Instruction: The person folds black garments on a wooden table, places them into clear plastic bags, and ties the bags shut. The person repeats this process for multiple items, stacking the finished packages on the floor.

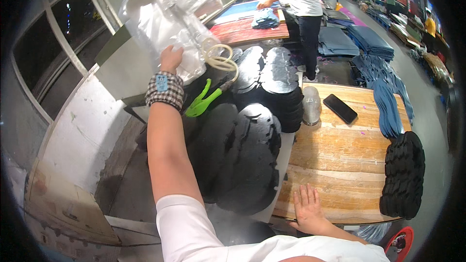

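The left hand [171, 59] is raised at the upper left, against the clear plastic bags [193, 63], which hang in a crumpled mass beyond the black pieces; its fingers look curled, but one cannot tell whether they pinch the film or only touch it. A checked cuff [165, 98] with a small blue patch circles that wrist. The right hand [309, 209] lies palm down with fingers slightly spread, holding nothing, on the near part of the wooden tabletop [335, 165]. Between the arms sit stacks of flat, rounded black pieces [228, 160], and just behind them another group of stacks [279, 75] with shiny tops. Beside the left forearm, a bright green air gun [204, 103] rests near the dark pieces, joined to a coiled cream hose [221, 63]. On the tabletop's far side, a clear rounded container [311, 106] stands near a dark phone [340, 108]. Along the right edge, a bundle of blue strips [386, 106] meets a black stack [403, 177]. Farther off, a co-worker [303, 0] in a white top reaches over a red-and-blue table [238, 31], near piles of blue sheets [337, 41].
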A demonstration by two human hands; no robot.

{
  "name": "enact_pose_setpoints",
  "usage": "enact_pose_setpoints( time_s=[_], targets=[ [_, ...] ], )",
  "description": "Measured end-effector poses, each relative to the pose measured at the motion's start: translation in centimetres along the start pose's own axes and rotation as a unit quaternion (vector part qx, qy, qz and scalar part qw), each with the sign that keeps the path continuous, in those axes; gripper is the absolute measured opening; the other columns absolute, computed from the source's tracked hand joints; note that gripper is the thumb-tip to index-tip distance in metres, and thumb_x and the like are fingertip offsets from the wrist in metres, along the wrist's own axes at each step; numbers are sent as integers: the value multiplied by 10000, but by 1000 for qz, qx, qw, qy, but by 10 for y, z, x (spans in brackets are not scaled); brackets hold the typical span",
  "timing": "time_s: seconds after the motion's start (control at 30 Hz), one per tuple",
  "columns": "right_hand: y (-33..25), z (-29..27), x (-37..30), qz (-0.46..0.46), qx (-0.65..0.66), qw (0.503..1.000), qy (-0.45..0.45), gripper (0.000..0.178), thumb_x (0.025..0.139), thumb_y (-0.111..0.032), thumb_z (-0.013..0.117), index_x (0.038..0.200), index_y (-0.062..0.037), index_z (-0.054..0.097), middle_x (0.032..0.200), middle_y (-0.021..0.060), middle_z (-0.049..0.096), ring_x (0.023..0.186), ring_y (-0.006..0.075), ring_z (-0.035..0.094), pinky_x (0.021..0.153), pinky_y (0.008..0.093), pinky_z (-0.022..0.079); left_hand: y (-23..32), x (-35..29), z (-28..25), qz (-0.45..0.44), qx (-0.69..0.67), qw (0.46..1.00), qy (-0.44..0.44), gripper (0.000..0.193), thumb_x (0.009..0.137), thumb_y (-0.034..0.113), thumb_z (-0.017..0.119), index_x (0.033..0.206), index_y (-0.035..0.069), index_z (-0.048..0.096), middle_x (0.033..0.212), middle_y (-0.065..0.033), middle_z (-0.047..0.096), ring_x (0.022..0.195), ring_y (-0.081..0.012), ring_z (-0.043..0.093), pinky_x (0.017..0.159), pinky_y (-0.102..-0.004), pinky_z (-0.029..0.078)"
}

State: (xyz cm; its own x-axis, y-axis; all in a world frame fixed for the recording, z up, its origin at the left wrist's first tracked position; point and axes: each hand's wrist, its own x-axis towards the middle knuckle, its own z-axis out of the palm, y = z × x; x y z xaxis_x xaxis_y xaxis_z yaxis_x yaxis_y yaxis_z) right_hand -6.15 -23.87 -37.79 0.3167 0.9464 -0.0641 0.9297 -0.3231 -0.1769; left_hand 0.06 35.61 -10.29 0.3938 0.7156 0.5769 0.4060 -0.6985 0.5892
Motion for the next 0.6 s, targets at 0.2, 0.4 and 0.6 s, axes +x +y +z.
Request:
enact_pose_setpoints(
  time_s=[0.2, 0.4, 0.6],
  targets=[
    [4, 1, -3, -10, 42, 998, 44, 956, 716, -471, 740, 1361, 121, 357, 1432, 375, 242, 1365, 530, 165, 1107, 614, 102, 14, -20, -17, 11, -61, 963, 261, 581, 814, 430, 669, 1125, -57, 608, 1085, -202, 646, 1015, -315, 613, 901, -397, 464],
    [4, 8, -7, -10, 26, 996, 85, 955, 690, -456, 754, 1367, 96, 369, 1433, 351, 264, 1362, 504, 202, 1114, 597, 121, 69, -99, -151, 69, -41, 989, 128, 348, 891, 303, 633, 1011, -22, 653, 730, -15, 571, 682, -119, 510, 634, -292, 414],
    [7, -8, -13, -26, 230, 954, 193, 735, 679, -384, 785, 1236, 21, 526, 1364, 296, 392, 1270, 488, 353, 1046, 572, 289, 169, -302, -248, 131, -90, 985, 69, 236, 938, 214, 580, 907, -15, 629, 681, 57, 459, 618, -53, 372, 525, -252, 289]
  ],
)
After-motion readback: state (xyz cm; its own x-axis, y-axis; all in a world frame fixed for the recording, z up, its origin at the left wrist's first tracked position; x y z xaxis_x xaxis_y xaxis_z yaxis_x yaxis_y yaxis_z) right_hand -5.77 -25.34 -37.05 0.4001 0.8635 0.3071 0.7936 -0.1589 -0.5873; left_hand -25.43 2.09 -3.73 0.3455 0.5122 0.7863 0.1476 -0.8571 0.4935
